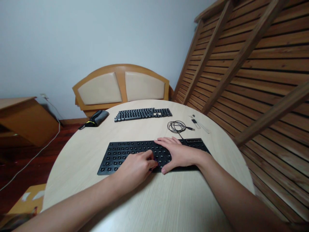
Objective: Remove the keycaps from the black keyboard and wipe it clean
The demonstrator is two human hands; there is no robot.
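Observation:
A black keyboard base with its keycaps off lies on the round table in front of me, showing rows of bare key sockets. My left hand is closed low over its middle, fingertips pressed together against the sockets. Something small and dark may be in the pinch, but it is too hidden to name. My right hand lies spread across the right part of the base, fingers apart and thumb at the near edge, covering many sockets. Behind the base, its coiled black USB cable rests on the table.
Loose dark keycaps stand in keyboard order at the back of the pale table. A black and grey pouch sits back left. Small wire tools lie at right. A slatted wooden panel leans close on the right.

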